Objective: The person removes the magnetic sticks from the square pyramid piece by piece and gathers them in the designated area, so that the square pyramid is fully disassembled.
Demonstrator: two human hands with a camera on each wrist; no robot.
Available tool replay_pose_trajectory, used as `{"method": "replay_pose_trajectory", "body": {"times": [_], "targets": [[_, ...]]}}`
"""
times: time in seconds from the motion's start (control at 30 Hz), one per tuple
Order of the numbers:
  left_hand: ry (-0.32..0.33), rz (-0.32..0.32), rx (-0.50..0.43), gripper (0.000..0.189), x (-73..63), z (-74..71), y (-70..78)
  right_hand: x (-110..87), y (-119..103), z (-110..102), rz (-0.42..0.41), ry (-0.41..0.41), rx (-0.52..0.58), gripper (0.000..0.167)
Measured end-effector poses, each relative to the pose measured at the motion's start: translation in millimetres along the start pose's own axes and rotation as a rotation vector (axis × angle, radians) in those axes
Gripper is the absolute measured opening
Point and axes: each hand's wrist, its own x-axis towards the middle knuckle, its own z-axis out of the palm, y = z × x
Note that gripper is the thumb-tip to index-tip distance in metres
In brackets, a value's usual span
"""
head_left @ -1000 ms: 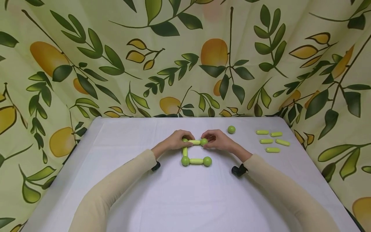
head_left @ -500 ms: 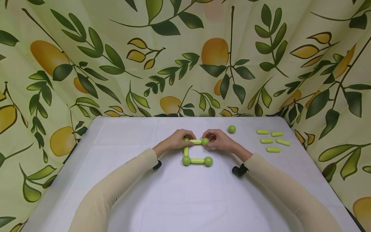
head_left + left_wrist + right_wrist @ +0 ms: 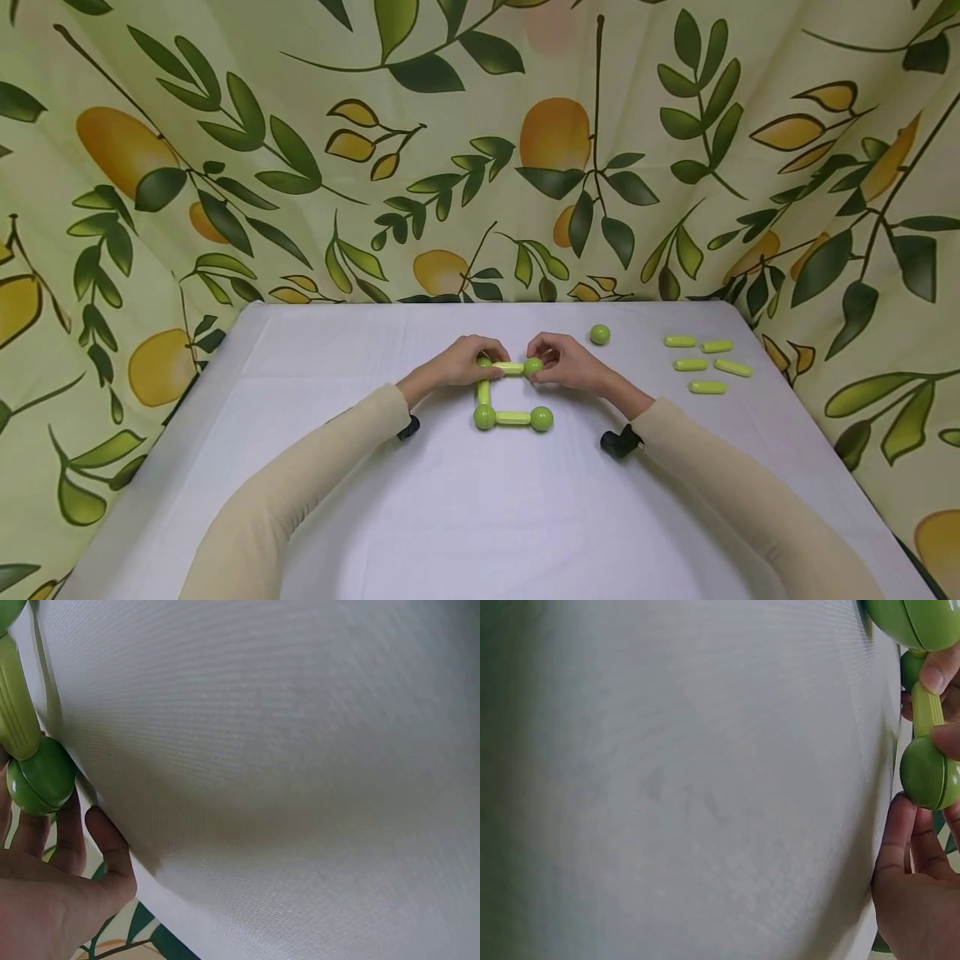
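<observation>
Green balls and light-green rods form a C-shaped frame on the table, its right side unjoined. My left hand [image 3: 462,361] grips the far-left corner, where a ball [image 3: 43,776] meets the far rod [image 3: 512,367] and the left rod [image 3: 483,392]. With thumb and fingers my right hand [image 3: 567,362] pinches the ball [image 3: 928,774] at the far rod's right end. Nearer the front, one ball [image 3: 484,417] sits at the left corner and another ball [image 3: 542,418] ends the near rod [image 3: 513,417]. Fingers partly hide the far-left ball.
A loose green ball [image 3: 599,334] lies behind my right hand. Several loose light-green rods [image 3: 690,364] lie at the far right of the white-covered table [image 3: 465,517]. A leaf-and-fruit patterned curtain [image 3: 465,208] surrounds the back and sides.
Both hands and the frame of rods and balls have shifted very slightly to the right. Their grips look the same, and the loose pieces stay put.
</observation>
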Motion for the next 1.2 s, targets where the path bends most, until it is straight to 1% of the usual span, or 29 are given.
{"method": "replay_pose_trajectory", "body": {"times": [0.1,0.23,0.43,0.5,0.63,0.7,0.8,0.93,1.03,1.2], "targets": [[-0.001,-0.002,-0.003,0.015,0.1,-0.2,1.5,4.7,15.2,1.0,-0.004,0.019,-0.007,0.031],[-0.007,0.002,0.002,0.015,0.0,-0.6,1.5,4.0,21.7,-1.0,-0.013,0.039,-0.005,0.030],[0.015,-0.017,0.023,0.013,-5.2,-4.4,-4.3,-4.2,28.9,-12.2,0.023,0.096,0.027,0.032],[0.017,-0.016,0.009,0.014,-6.6,-5.9,-5.7,-7.6,30.4,-16.8,0.030,0.096,0.047,0.032],[0.003,0.002,-0.001,0.015,-7.4,-8.0,-6.7,-12.7,29.7,-25.4,0.024,0.067,0.067,0.033],[-0.004,0.001,-0.004,0.015,-7.1,-8.9,-6.8,-14.8,27.8,-29.7,0.016,0.056,0.069,0.034],[-0.012,-0.011,-0.006,0.015,-6.8,-9.6,-5.8,-18.0,26.3,-36.6,0.006,0.058,0.054,0.034],[-0.017,-0.026,-0.006,0.015,-6.8,-9.7,-4.2,-19.9,29.9,-44.4,0.005,0.101,0.005,0.036],[-0.016,-0.028,-0.007,0.015,-7.1,-9.4,-3.5,-20.5,32.6,-48.4,0.009,0.127,-0.019,0.039],[-0.014,-0.026,-0.006,0.015,-7.4,-9.3,-3.2,-24.0,33.6,-54.1,0.022,0.137,-0.033,0.037]]}}
